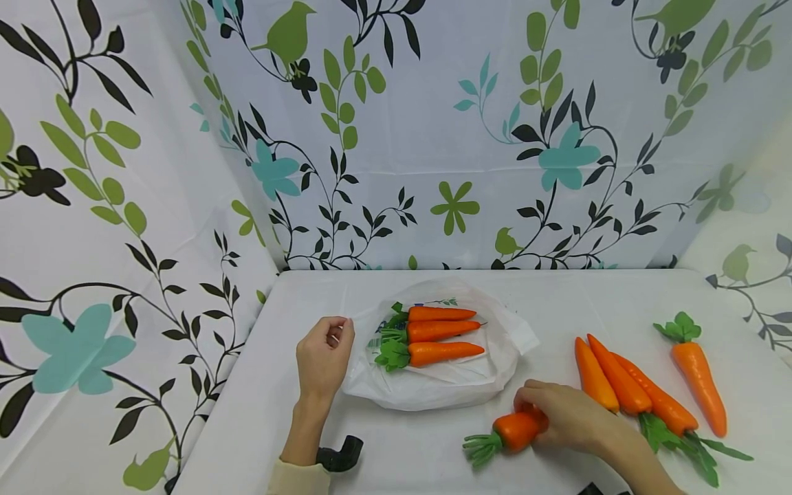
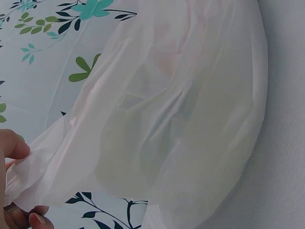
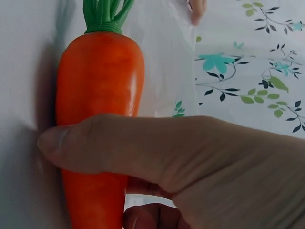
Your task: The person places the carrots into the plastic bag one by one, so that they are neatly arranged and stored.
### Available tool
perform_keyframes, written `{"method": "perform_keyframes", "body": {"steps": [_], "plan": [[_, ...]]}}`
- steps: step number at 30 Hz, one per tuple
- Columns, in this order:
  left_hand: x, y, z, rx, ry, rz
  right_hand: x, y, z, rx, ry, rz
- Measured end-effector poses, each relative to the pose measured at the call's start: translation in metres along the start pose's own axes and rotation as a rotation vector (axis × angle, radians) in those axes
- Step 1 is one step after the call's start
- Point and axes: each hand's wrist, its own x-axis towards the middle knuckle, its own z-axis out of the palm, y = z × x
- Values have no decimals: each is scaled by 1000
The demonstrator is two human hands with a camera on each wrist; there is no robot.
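Observation:
A white plastic bag (image 1: 427,397) lies on the table with three orange carrots (image 1: 442,331) side by side on it, green tops to the left. My left hand (image 1: 324,357) pinches the bag's left edge between thumb and fingers; the left wrist view shows the thin plastic (image 2: 43,162) stretched from the fingertips. In front of the bag, my right hand (image 1: 566,416) grips a thick carrot (image 1: 515,432), its stubby green stems pointing left. The right wrist view shows the thumb laid across this carrot (image 3: 100,71), and its lower end runs out of view.
At the right of the white table (image 1: 383,454) lie three more carrots (image 1: 625,385) close together, leaves towards me. Farther right is a single carrot (image 1: 702,385) with its leafy top pointing away. A patterned curtain (image 1: 396,151) hangs behind the table and along its left side.

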Motion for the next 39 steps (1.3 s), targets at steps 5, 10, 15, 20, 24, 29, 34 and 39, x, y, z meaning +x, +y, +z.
{"method": "perform_keyframes", "body": {"steps": [5, 10, 15, 20, 24, 29, 34, 39], "plan": [[0, 0, 0, 3, 0, 0, 0, -2, -1, 28, 3, -36], [0, 0, -1, 5, -2, -1, 0, -4, -4, 44, 28, -79], [0, 0, -1, 4, -1, 0, 0, -7, -6, 41, 81, -142], [0, 0, -2, -1, -6, -8, -2, -13, -9, 54, 138, -196], [-1, 0, -2, 2, -7, -10, -4, -19, -13, 61, 168, -185], [-2, 0, -2, 5, -4, -9, -4, -26, -17, 54, 222, -194], [-2, 0, -2, 4, -6, -18, -2, -32, -21, 51, 314, -250], [-2, 1, -2, 4, -6, -18, 2, -37, -25, 68, 402, -321]]}}
